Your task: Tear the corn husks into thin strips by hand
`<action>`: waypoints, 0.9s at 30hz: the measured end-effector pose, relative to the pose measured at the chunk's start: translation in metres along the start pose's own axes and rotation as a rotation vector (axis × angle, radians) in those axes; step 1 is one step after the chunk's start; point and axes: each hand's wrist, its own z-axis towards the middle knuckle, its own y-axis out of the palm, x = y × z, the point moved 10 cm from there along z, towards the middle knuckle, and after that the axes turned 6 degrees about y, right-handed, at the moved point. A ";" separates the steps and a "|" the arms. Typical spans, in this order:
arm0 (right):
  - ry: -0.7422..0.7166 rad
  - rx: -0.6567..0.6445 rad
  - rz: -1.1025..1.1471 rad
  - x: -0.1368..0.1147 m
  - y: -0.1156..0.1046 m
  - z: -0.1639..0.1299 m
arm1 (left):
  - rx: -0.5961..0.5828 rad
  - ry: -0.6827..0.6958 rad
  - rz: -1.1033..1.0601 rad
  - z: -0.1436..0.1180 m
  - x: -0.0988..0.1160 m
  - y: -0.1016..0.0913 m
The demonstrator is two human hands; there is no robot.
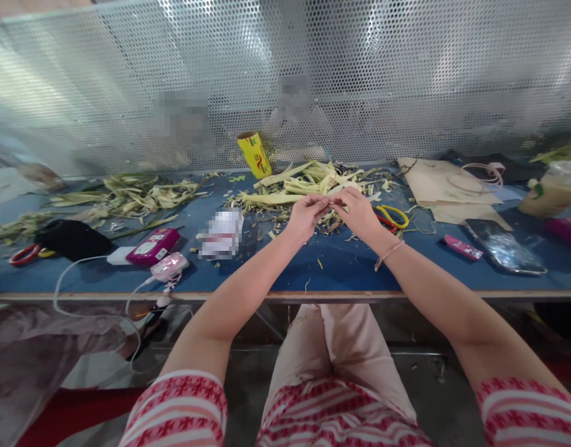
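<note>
hands pinch pale leaf strip (over blue table).

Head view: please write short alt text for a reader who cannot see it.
The left hand and right hand meet over a blue table, pinching a pale leaf strip beside a leaf pile. Yellow scissors lie right of them.

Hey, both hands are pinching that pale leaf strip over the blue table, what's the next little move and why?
Probably draw the hands slowly apart along the strip. The left hand and right hand meet fingertip to fingertip on one pale leaf strip, just in front of the leaf pile, so the hold looks set for splitting or working it.
</note>
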 end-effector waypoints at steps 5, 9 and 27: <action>-0.032 0.019 -0.035 -0.004 -0.004 0.000 | 0.032 -0.080 -0.040 -0.002 -0.005 0.001; -0.025 0.047 -0.030 -0.003 -0.008 0.000 | 0.026 -0.072 -0.072 -0.003 -0.004 0.003; -0.026 0.102 -0.007 -0.004 -0.020 0.002 | -0.030 -0.071 -0.075 -0.007 -0.002 0.009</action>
